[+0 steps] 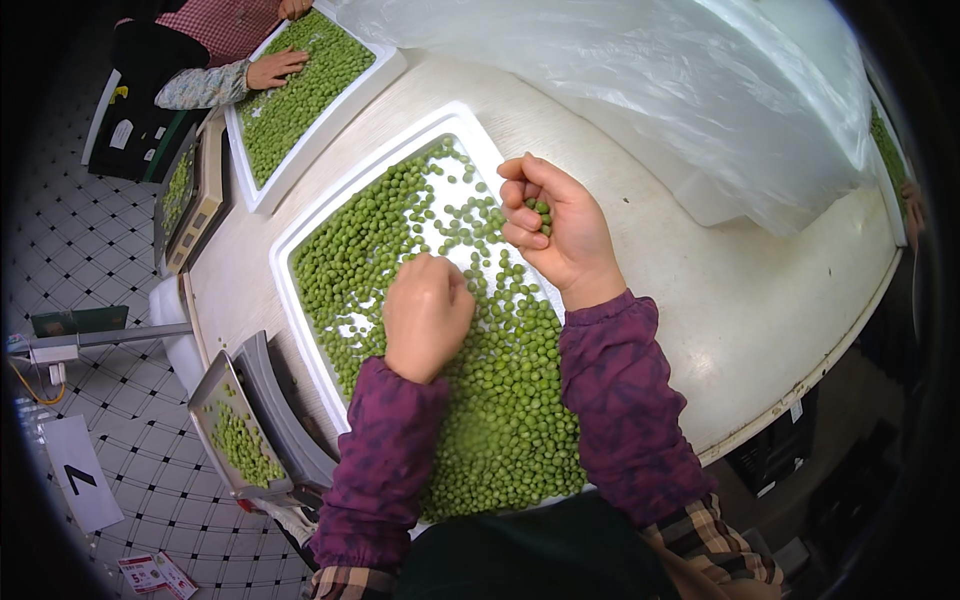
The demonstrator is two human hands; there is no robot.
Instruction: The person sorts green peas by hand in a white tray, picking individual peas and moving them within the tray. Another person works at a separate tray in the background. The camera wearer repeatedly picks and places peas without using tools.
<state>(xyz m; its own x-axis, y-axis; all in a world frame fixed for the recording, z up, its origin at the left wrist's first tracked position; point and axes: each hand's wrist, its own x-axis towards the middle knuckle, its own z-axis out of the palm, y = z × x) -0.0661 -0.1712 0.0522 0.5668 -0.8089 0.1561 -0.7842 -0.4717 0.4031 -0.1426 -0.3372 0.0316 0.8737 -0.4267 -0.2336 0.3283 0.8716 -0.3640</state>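
Note:
A white foam tray (300,330) full of loose green peas (517,382) lies before me, its white bottom showing in patches near the upper right part. Over the middle of the tray is my left hand (427,315), its fingers curled down against the peas; what it may hold is hidden under the back of the hand. My right hand (559,217) is raised at the tray's right rim, palm turned up and fingers curled around a few green peas (538,206).
A co-worker's hand (277,69) rests on peas in another foam tray (247,191) at the upper left. Two scales with peas on their pans, one pan (262,435) nearer me, stand along the left edge. Clear plastic sheeting (675,97) covers the table's far right.

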